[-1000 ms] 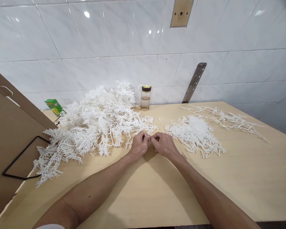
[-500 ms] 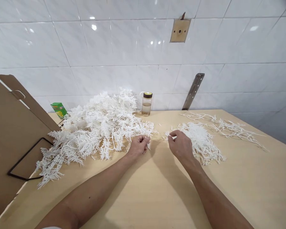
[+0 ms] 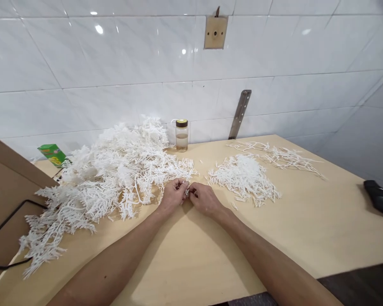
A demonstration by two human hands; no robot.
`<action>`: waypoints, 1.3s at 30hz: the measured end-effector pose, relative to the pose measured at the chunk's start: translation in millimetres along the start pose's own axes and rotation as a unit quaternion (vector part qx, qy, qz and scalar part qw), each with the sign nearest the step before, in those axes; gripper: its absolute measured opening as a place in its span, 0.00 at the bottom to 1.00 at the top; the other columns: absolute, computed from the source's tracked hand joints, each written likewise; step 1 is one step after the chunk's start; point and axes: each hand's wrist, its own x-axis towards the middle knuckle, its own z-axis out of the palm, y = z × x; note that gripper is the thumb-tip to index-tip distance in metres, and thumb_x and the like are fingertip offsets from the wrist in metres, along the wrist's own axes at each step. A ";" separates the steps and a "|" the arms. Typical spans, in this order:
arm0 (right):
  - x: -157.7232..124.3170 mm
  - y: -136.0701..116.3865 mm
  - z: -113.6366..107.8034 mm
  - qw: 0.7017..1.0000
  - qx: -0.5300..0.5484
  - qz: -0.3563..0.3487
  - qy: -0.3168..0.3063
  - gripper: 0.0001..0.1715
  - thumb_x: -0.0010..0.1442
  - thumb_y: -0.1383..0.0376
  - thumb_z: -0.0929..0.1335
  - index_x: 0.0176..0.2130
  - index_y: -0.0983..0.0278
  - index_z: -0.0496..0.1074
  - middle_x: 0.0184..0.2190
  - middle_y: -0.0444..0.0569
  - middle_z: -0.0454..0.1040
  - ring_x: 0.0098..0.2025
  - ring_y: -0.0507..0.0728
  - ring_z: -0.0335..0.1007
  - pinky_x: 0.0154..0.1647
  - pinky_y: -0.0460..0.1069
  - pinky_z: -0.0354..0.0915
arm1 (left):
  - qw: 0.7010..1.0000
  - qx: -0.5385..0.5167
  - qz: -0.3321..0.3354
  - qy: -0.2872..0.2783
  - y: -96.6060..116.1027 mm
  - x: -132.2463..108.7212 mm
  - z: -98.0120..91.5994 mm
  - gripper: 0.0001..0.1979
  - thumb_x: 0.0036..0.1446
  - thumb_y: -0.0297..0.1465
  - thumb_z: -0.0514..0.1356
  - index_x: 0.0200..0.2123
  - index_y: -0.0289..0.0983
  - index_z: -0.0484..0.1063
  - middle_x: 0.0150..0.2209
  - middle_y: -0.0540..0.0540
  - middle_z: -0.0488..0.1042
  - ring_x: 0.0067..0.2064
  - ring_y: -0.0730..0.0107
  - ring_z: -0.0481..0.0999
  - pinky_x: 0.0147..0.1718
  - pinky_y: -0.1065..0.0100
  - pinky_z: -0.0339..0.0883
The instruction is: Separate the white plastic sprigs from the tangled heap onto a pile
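Observation:
My left hand (image 3: 172,196) is closed in a pinch on a small white sprig (image 3: 187,192) at the middle of the table. Fingertips of my right hand (image 3: 207,199) meet it there, closed on the other side of the same sprig. Most of the sprig is hidden by the fingers. Beside my left hand spreads a big pile of white feathery artificial branches (image 3: 111,165). A lower heap of small loose white sprigs (image 3: 247,178) lies just beyond my right hand. Bare white stems (image 3: 284,156) lie behind that heap.
A bottle with a dark cap (image 3: 181,138) stands near the tiled wall. At left are a green box (image 3: 52,155) and a cardboard box (image 3: 9,178). A metal strip (image 3: 240,114) leans on the wall. Some black object (image 3: 381,199) sits at the right edge of the table (image 3: 332,229).
My right hand has moved left from the heap of loose sprigs to meet my left hand at the sprig. The camera view has turned to the right.

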 end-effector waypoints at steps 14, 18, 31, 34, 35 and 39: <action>-0.3 11.7 -10.7 0.997 0.045 0.069 0.010 0.07 0.59 0.66 0.65 0.32 0.62 0.73 0.27 0.44 0.76 0.30 0.54 0.70 0.33 0.48 0.61 | 0.988 -0.089 0.001 0.124 2.7 10.4 -10.1 0.16 0.55 0.43 0.62 0.28 0.38 0.63 0.14 0.58 0.60 0.14 0.81 0.54 0.12 0.77 0.47; -3.4 1.4 -7.1 0.999 0.017 0.027 -0.020 0.07 0.60 0.67 0.64 0.33 0.62 0.73 0.30 0.45 0.77 0.32 0.55 0.70 0.35 0.49 0.61 | 0.989 -0.091 -0.019 0.111 3.8 9.0 -8.6 0.16 0.55 0.42 0.62 0.27 0.39 0.63 0.15 0.58 0.60 0.14 0.81 0.55 0.12 0.77 0.46; -5.0 -1.7 -5.5 0.990 0.126 0.056 0.018 0.11 0.63 0.59 0.64 0.37 0.62 0.73 0.29 0.46 0.77 0.29 0.55 0.73 0.31 0.49 0.67 | 0.996 -0.008 0.012 0.090 -4.8 11.3 -8.0 0.13 0.56 0.39 0.61 0.27 0.38 0.65 0.16 0.56 0.62 0.16 0.79 0.59 0.17 0.75 0.52; -2.8 -4.0 4.9 0.964 0.240 0.112 0.008 0.16 0.62 0.53 0.65 0.41 0.62 0.71 0.26 0.43 0.74 0.18 0.52 0.68 0.20 0.48 0.66 | 0.994 0.050 0.041 0.083 -6.1 11.7 -7.5 0.11 0.56 0.39 0.60 0.27 0.37 0.68 0.20 0.53 0.67 0.20 0.77 0.64 0.21 0.74 0.57; -1.8 -4.2 7.8 0.953 0.273 0.132 -0.004 0.18 0.62 0.52 0.65 0.42 0.62 0.70 0.23 0.42 0.73 0.15 0.51 0.66 0.17 0.47 0.65 | 0.993 0.063 0.049 0.083 -6.2 11.8 -7.1 0.11 0.56 0.38 0.60 0.27 0.37 0.69 0.21 0.52 0.69 0.22 0.76 0.66 0.22 0.73 0.59; 2.1 -2.6 12.6 0.932 0.323 0.165 -0.016 0.20 0.59 0.49 0.67 0.41 0.63 0.70 0.18 0.38 0.68 0.13 0.51 0.65 0.13 0.46 0.64 | 0.993 0.075 0.053 0.080 -5.1 11.5 -5.8 0.10 0.56 0.37 0.60 0.26 0.37 0.69 0.21 0.51 0.70 0.23 0.74 0.68 0.23 0.73 0.61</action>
